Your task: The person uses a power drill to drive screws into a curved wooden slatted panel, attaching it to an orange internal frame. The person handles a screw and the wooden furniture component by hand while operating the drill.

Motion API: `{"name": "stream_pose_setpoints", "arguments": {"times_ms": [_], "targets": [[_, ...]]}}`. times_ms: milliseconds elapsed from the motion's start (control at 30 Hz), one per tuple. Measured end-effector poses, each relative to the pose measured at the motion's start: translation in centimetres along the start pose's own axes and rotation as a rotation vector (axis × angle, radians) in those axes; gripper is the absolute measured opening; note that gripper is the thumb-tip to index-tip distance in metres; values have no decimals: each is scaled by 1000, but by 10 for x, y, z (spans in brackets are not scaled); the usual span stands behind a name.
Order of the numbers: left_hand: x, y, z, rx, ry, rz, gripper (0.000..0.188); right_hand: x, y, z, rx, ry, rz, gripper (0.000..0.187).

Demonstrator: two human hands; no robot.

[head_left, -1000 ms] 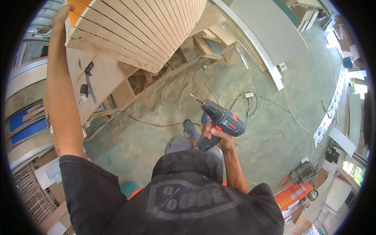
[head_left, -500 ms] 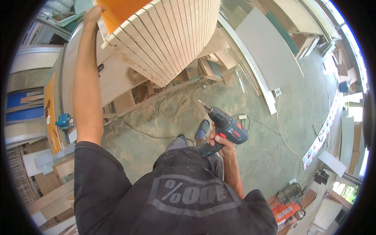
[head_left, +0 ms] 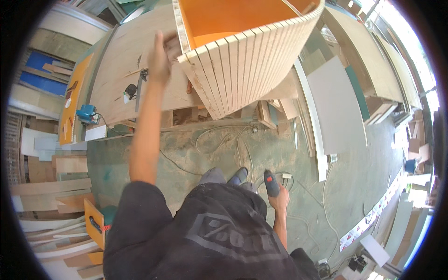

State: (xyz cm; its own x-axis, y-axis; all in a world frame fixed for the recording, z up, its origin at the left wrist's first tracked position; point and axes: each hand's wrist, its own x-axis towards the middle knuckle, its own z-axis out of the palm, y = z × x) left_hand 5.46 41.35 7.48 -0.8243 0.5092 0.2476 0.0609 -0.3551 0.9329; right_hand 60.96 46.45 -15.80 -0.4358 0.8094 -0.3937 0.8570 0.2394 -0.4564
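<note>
A large curved wooden box (head_left: 242, 63) stands at the top middle, its outside cut into narrow vertical strips and its inside orange. My left hand (head_left: 161, 60) is stretched out beside the box's near left corner, blurred, with the thumb raised and the fingers apart; whether it touches the edge is unclear. Low on the right, my right hand (head_left: 281, 198) grips a dark cordless drill (head_left: 271, 183) with a red detail, held over the floor near my feet. The drill's tip is blurred.
Under the box is a plywood-topped bench (head_left: 112, 79) carrying a black tape-measure-like item (head_left: 130, 91). A teal power tool (head_left: 87, 114) sits at its left end. Cables (head_left: 177, 163) trail over the green floor (head_left: 233, 149). Grey panels (head_left: 336, 107) lean on the right.
My view has shifted, so the box appears farther right and lower. My left hand has come off the box's upper edge. My right hand has lowered the drill and turned it.
</note>
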Motion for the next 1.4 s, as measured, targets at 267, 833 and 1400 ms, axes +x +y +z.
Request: {"name": "stream_pose_setpoints", "arguments": {"times_ms": [267, 833, 1400], "targets": [[-159, -87, 29, 661, 69, 159, 42, 32, 46, 16, -217, -190, 82, 40], [-139, -108, 2, 684, -57, 115, 20, 122, 12, 66, -197, -257, 162, 41], [-36, 83, -57, 1442, 121, -158, 38, 216, -154, -224, 1013, 97, -85, 31]]}}
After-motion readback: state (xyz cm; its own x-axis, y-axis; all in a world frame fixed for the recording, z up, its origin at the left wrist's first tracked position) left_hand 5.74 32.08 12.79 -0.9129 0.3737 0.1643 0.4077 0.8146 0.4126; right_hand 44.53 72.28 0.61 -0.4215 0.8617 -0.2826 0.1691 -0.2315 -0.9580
